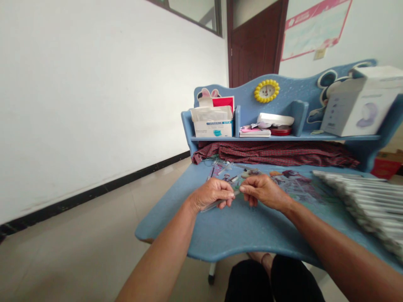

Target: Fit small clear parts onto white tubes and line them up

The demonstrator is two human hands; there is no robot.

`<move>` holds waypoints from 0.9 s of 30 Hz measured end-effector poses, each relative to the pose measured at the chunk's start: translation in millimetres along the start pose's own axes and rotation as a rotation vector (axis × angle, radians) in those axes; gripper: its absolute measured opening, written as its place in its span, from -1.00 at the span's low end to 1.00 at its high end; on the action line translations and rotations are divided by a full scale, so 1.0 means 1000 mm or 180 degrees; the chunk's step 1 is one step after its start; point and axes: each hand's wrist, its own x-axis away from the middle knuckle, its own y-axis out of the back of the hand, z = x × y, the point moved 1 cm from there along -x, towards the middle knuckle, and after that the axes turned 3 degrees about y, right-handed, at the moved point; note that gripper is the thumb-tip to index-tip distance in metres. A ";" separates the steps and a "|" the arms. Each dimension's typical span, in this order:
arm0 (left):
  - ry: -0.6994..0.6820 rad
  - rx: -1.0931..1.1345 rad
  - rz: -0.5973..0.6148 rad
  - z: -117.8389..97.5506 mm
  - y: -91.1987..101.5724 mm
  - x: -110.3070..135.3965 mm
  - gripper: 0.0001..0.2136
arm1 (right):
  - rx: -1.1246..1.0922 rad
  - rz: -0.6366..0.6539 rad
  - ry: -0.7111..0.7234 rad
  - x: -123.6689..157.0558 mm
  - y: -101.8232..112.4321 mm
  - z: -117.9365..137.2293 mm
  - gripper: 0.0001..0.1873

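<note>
On the blue surface [239, 226], far right, a fanned row of long grey-white strips [362, 197] lies well apart from the hands. At the back edge a red plaid cloth [277, 153] is bunched under the shelf [283, 137]. Just in front of it a few clear packets [220, 167] lie by the cartoon print [292, 178], right behind the hands. The shelf carries a mask box [213, 126], a stack of booklets [255, 133], a red round lid [280, 131] and a big white carton [359, 107]. A yellow clock [266, 91] sits on the backboard. Both hands are in plain view. The left hand [212, 195] and right hand [264, 191] meet over the middle of the surface, both closed in a fingertip pinch on a thin clear plastic piece [210, 206]. The piece is slim and see-through, slanting down-left out from under the left hand, with its right end caught where the fingertips meet. It is too blurred to tell more.
</note>
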 end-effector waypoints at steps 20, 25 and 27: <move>-0.0274 -0.1224 -0.0668 0.004 -0.005 -0.011 -0.86 | 0.0570 -0.0353 -0.0558 0.000 -0.012 -0.009 -0.56; -0.0259 -0.1159 -0.0653 0.002 -0.003 -0.011 -0.84 | 0.0135 -0.0292 -0.0750 -0.002 -0.009 -0.012 -0.50; -0.0229 -0.1071 -0.0646 0.000 -0.002 -0.010 -0.84 | 0.0187 -0.0245 -0.0580 -0.003 -0.004 -0.012 -0.48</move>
